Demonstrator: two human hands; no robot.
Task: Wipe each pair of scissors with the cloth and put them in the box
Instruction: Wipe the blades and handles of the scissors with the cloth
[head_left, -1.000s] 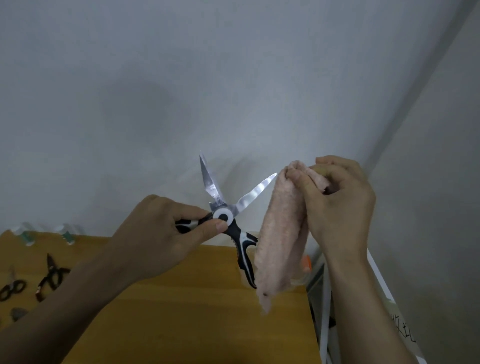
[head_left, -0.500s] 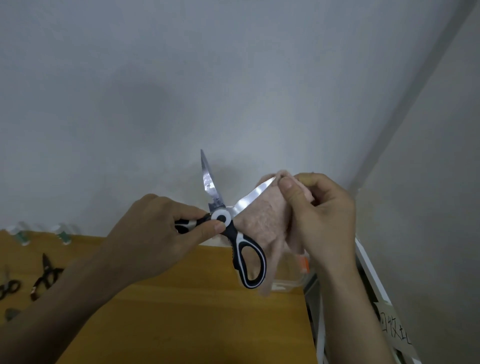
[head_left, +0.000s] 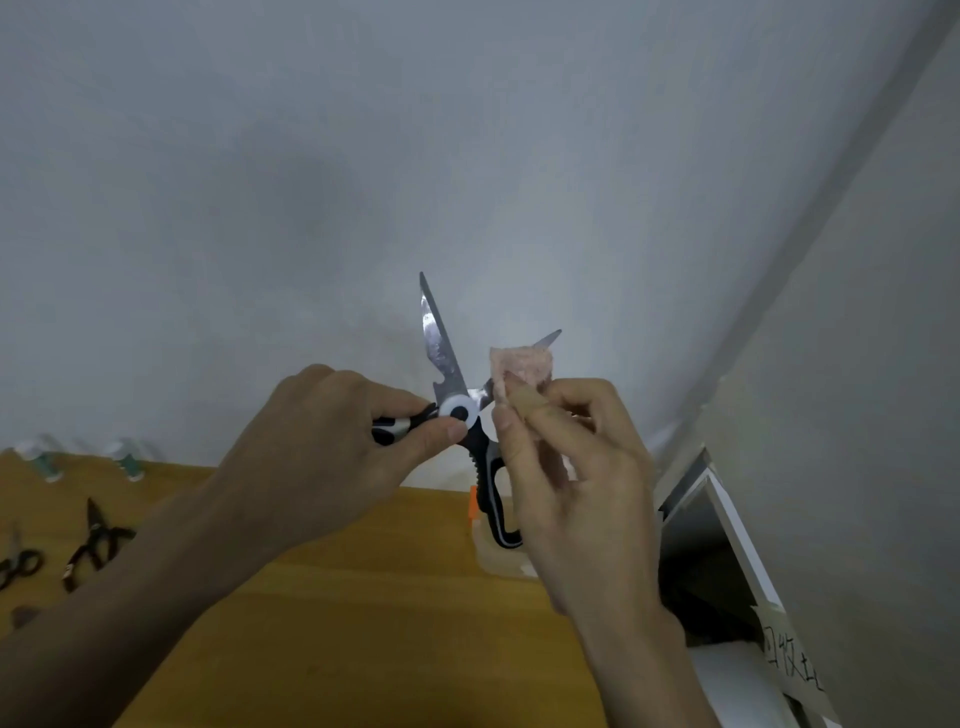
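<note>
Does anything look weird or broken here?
Nothing looks broken. The left hand holds the open scissors while the right hand wipes one blade with the pink cloth. More scissors lie on the table.

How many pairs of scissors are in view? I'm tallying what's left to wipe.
3: the held scissors, gripped by the left hand; two more on the table's left edge. Others may lie out of frame.

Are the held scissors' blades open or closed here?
Open: the scissors blades spread in a V, and the cloth wraps one blade.
</note>
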